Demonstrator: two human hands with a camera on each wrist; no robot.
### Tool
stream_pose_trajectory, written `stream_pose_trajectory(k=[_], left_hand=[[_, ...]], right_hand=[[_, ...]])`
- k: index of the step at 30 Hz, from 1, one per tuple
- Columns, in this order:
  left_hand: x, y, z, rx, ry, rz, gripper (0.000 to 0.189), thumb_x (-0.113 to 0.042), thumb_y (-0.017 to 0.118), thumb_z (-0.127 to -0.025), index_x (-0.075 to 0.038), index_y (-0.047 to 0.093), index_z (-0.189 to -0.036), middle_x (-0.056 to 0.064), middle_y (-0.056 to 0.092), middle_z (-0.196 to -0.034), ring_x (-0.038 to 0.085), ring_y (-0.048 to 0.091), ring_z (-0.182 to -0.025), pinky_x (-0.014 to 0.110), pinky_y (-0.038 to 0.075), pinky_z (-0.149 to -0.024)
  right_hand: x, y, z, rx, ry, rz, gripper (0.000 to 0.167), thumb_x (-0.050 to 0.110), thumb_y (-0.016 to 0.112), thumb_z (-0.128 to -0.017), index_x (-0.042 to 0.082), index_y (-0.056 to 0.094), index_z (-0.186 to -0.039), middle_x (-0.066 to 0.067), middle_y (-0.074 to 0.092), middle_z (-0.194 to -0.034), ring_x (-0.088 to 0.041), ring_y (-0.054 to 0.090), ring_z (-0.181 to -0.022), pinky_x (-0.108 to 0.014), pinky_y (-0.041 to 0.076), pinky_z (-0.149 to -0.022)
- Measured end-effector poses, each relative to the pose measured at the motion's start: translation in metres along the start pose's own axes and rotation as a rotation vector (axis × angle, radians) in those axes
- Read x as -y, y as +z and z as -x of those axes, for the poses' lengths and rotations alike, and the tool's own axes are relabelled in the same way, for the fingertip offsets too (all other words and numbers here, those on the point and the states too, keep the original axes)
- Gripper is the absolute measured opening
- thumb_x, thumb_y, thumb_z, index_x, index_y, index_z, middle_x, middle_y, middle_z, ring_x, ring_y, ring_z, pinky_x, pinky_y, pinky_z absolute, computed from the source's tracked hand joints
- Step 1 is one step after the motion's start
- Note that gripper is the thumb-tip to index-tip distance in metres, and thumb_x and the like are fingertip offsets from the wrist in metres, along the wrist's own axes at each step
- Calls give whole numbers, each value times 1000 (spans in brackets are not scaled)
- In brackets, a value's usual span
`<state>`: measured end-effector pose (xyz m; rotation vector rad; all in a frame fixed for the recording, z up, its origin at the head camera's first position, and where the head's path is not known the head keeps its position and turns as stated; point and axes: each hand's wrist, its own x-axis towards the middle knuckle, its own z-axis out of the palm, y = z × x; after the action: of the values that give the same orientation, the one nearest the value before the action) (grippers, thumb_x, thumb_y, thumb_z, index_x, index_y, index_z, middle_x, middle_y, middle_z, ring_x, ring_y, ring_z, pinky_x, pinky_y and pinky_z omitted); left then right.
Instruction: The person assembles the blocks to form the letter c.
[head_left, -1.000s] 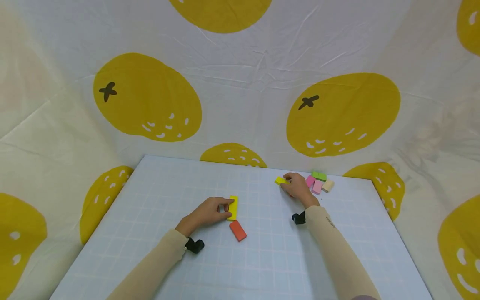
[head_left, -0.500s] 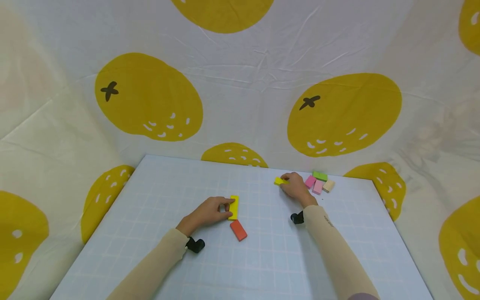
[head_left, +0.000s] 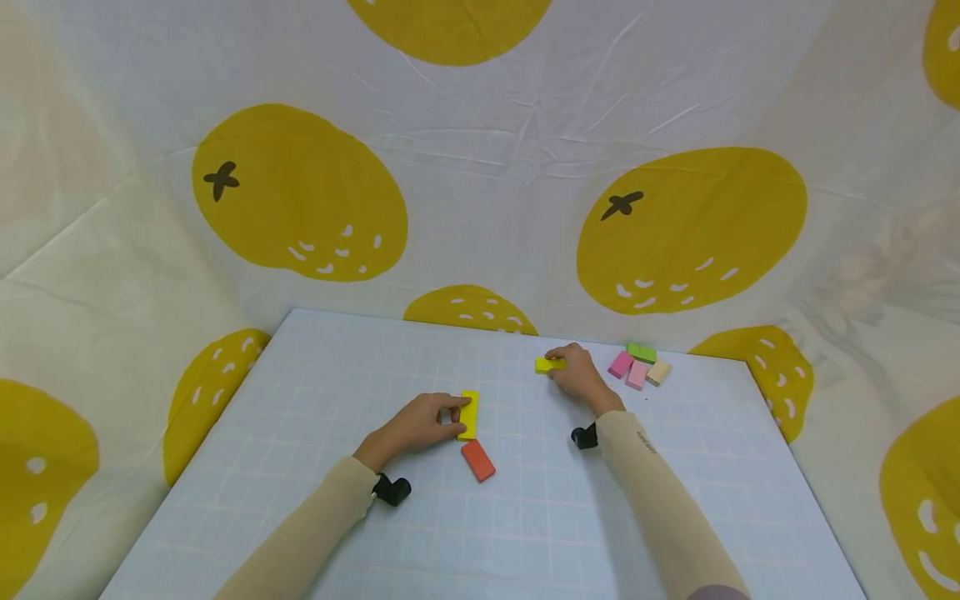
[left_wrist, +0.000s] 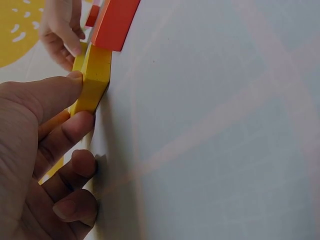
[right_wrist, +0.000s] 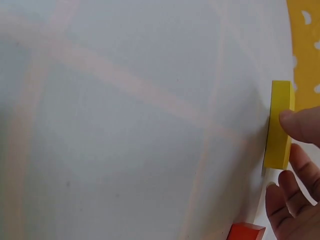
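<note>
My left hand [head_left: 420, 421] pinches a long yellow block [head_left: 469, 415] on the table between thumb and fingers. In the left wrist view the thumb presses one side of this yellow block [left_wrist: 96, 75], with the other fingers loosely bent below. A red block [head_left: 478, 461] lies at its near end, tilted to the right. Farther back, my right hand [head_left: 579, 372] pinches another yellow block [head_left: 546, 365] by its right end. Its thumb lies on the yellow block [right_wrist: 278, 125] in the right wrist view. I cannot tell whether this block touches the table.
To the right of my right hand lie a dark pink block [head_left: 620, 365], a light pink block [head_left: 637, 375], green blocks [head_left: 641, 352] and a beige block [head_left: 658, 372]. A white cloth [head_left: 495, 192] with yellow fruit prints rises behind the pale gridded table [head_left: 360, 354].
My right hand has moved left with its yellow block, away from the pink and green blocks. The left hand keeps its grip, and the red block lies as before.
</note>
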<state>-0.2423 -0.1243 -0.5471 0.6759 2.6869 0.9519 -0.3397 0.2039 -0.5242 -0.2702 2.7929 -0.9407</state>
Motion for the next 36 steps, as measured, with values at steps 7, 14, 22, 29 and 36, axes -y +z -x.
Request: stream_pose_trajectory(k=[7,14,22,29,36], left_hand=[[-1,1,-3,3,-19,2,51,-31,75,-95,-17,64,-142,-11,57,-86,9,51,-74,24,42,-66],[-1,1,-1,4,-24,5,51,-31,75,-95,-18,63,-143,-11,57,-87,9,51,-74,24,42,-67],[0,0,1,-6,-18,-1,50,-30,75,-95,-18,64,-142,-11,57,-86,8,50,-73,24,41,-66],[-2,0,1,-2,-26,5,51,-31,75,-95,-17,64,-142,-11,57,-86,9,50,-73,24,42,-66],[-1,0,0,8,-46,5,52,-33,75,-95,-18,63,-143,-10,57,-87,10,51,-74,24,42,-67]], right_hand=[[7,8,-1,-18,-45,-34,38,13,69,-96,1,68,-131,-21,56,-137,-39,50,-129,-55,38,-115],[13,16,-3,-11,-57,-56,37,20,69,-98,2,68,-131,-20,57,-137,-37,51,-129,-54,39,-114],[27,26,-8,3,-74,-61,34,18,70,-97,3,70,-128,-18,57,-135,-36,52,-128,-52,40,-114],[38,33,-13,40,-86,-37,33,15,70,-96,4,72,-127,-17,58,-135,-34,53,-128,-51,41,-114],[44,43,-18,38,-108,-14,32,17,72,-95,5,73,-125,-15,62,-133,-32,56,-126,-49,43,-112]])
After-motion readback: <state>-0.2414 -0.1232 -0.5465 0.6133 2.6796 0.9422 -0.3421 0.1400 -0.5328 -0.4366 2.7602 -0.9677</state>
